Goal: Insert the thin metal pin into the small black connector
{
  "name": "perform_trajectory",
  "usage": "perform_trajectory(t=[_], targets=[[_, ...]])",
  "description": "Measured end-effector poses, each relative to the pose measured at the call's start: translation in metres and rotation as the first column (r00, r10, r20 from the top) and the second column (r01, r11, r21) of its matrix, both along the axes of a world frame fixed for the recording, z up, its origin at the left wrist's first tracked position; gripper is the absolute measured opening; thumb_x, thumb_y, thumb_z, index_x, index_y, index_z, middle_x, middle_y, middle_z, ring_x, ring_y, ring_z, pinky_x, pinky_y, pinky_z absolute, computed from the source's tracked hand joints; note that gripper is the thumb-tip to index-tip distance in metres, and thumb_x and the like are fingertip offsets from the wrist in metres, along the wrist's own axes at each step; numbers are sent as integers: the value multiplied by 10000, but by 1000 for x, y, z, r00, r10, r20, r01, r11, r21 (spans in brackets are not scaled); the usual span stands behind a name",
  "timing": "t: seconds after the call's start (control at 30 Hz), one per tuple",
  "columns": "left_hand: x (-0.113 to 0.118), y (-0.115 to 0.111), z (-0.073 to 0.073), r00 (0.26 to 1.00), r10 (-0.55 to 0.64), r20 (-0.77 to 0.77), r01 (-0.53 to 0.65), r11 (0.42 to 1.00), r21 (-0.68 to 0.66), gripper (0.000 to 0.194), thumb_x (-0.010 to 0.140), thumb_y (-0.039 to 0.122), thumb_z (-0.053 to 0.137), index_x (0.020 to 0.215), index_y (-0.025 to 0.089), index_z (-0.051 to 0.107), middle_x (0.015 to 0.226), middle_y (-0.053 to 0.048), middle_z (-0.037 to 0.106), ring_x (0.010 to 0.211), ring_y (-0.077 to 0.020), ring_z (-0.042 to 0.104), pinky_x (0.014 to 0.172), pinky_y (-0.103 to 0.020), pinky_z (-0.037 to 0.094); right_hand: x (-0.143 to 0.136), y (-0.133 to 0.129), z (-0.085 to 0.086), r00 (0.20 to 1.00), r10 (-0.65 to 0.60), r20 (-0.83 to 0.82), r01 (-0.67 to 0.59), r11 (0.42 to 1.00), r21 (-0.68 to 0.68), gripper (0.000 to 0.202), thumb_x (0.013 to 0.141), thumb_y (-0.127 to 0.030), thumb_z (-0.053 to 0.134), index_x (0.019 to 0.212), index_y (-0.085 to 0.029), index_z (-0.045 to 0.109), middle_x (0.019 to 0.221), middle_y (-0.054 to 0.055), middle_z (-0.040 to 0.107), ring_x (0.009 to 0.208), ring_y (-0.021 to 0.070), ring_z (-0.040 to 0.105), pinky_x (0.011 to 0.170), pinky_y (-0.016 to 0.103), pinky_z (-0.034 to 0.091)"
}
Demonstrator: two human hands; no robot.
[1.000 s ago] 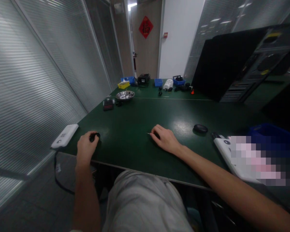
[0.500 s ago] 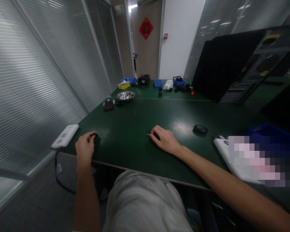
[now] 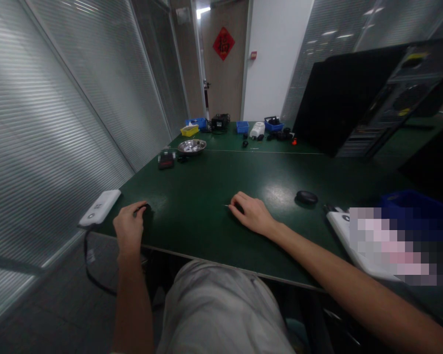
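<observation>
My left hand (image 3: 128, 223) is closed near the table's left front edge, thumb and forefinger pinching a small dark object (image 3: 146, 205) whose kind I cannot make out. My right hand (image 3: 251, 211) rests on the green table (image 3: 192, 226) near its middle, fingers curled together. From its fingertips a thin, pale, pointed piece (image 3: 226, 205) sticks out to the left; the rest of it is hidden by the fingers. Left of my left hand lies a white device (image 3: 100, 207) with a dark strap or cable. To the right of my right hand sits a black rounded mouse-like object (image 3: 306, 197).
A metal bowl (image 3: 180, 150) with small parts and a dark box (image 3: 166, 161) stand at the back left. Blue bins (image 3: 242, 128) and a yellow tray (image 3: 189, 131) line the far edge. An open computer case (image 3: 384, 98) and a blue crate (image 3: 424, 211) occupy the right.
My left hand has shifted and turned slightly to the left, and less of the dark object shows between its fingers. My right hand stays in place.
</observation>
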State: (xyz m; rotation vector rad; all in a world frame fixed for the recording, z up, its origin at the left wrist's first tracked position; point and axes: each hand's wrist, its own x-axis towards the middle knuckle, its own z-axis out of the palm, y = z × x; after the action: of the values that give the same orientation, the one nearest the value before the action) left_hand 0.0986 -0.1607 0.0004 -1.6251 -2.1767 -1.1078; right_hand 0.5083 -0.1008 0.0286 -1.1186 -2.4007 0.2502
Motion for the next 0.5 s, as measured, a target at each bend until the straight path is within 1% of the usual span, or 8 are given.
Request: perform_trajectory(t=[0.17,0.5], targets=[[-2,1,-1,1000,6,-2,-6,1000,-23,286,941,275,554,1116,169,754,1167,-113,747,1076,-272,671,1024,-402,494,0,0,-1,1000,1,-6,-1,1000,0,145,1043,-353,515,1027,-225,582,1006,25,626,759,144,583,646,275,380],[-3,0,0,999,-1,-36,0,999,-36,293,955,265,520,1069,174,774,1148,-103,757,1104,-289,664,1037,-411,480,0,0,1,1000,2,-3,-2,1000,-8,144,1044,-348,514,1030,-223,584,1007,26,623,744,141,578,642,277,386]])
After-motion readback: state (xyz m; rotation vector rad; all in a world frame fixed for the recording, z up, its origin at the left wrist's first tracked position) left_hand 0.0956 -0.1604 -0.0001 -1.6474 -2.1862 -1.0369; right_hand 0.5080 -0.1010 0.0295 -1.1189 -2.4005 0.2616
